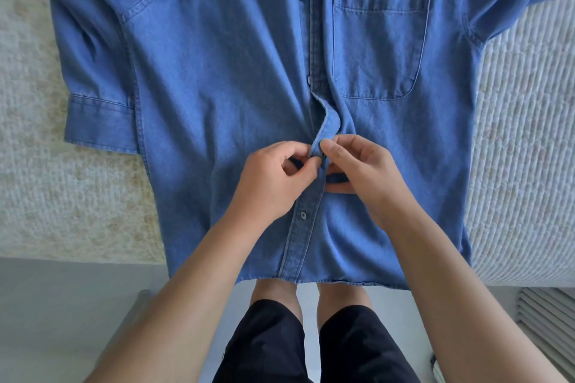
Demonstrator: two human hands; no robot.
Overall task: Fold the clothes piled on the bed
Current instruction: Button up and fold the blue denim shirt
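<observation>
Black shorts (314,348) sit nearest my view, below the denim shirt (217,78) spread face-up on the bed (522,134). I judge the button could slip its hole if the placket (326,130) twists. Left hand (273,180) and right hand (364,174) each have fingers curled, pinching the placket edges together.

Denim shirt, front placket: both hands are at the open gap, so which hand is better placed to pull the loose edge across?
Right, probably. The right hand already pinches the raised placket edge; the left hand pinches the underlying strip of the shirt.
</observation>
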